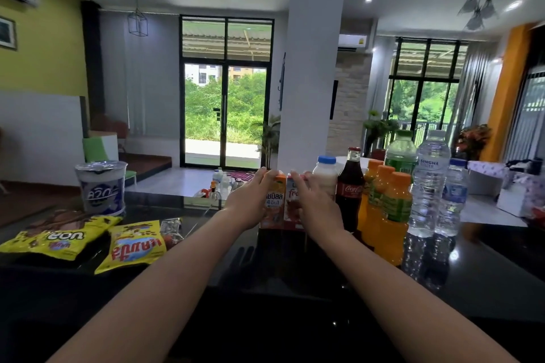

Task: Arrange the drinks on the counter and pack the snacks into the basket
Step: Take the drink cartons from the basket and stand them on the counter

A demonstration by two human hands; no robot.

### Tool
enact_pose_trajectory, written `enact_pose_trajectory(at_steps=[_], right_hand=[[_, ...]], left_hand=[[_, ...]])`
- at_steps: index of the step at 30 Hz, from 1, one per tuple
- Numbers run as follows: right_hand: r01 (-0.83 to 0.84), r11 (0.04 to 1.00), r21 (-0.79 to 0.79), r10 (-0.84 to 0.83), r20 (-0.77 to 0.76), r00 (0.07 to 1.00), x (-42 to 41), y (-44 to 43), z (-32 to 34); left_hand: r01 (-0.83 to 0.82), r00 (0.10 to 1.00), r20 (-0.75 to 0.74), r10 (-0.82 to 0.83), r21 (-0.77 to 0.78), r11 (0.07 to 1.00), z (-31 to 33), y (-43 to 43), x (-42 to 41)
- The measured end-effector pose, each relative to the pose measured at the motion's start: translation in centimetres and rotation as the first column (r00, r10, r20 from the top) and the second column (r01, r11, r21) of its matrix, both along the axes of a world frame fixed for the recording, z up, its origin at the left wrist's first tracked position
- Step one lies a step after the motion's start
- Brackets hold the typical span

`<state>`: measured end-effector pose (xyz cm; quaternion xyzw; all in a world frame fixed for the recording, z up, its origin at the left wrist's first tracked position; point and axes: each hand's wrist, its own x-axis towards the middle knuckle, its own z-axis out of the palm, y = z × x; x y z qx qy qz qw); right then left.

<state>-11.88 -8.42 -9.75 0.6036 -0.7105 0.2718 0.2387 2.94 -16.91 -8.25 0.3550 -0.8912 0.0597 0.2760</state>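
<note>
Two drink cartons stand side by side on the black counter [295, 289]. My left hand [250, 203] grips the orange carton [275, 203] from its left side. My right hand [317, 206] grips the red carton [292, 203] from its right side. To the right stand a white bottle [324, 174], a Coca-Cola bottle [351, 191], three orange juice bottles [389, 215], a green bottle [401, 153] and two water bottles [430, 183]. On the left lie two yellow snack bags [132, 244] and a noodle cup [101, 188]. No basket is in view.
A small clear-wrapped snack [172, 230] lies beside the yellow bags. A white pillar [312, 68] rises behind the counter. A white table with boxes [495, 183] stands at the far right, beyond the counter.
</note>
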Motion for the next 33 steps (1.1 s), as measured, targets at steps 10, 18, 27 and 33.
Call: enact_pose_trajectory(at_steps=[10, 18, 27, 33], right_hand=[[0.099, 0.995, 0.025, -0.096, -0.081, 0.992, -0.1, -1.0, -0.3], [0.101, 0.989, 0.113, -0.096, -0.051, 0.994, 0.2, -0.4, 0.5], [0.110, 0.978, 0.177, -0.110, -0.011, 0.994, 1.5, 3.3, 3.0], [0.112, 0.923, 0.369, -0.107, -0.036, 0.994, 3.8, 7.0, 3.2]], left_hand=[[0.038, 0.999, 0.002, -0.038, -0.011, 0.999, -0.1, -1.4, -0.8], [-0.036, 0.995, 0.087, 0.040, -0.041, 0.999, 0.1, -1.0, -0.7], [-0.185, 0.958, 0.224, 0.180, 0.001, 0.983, 2.5, 3.2, 1.6], [-0.295, 0.915, 0.311, 0.257, 0.082, 0.952, 3.0, 7.0, 6.1]])
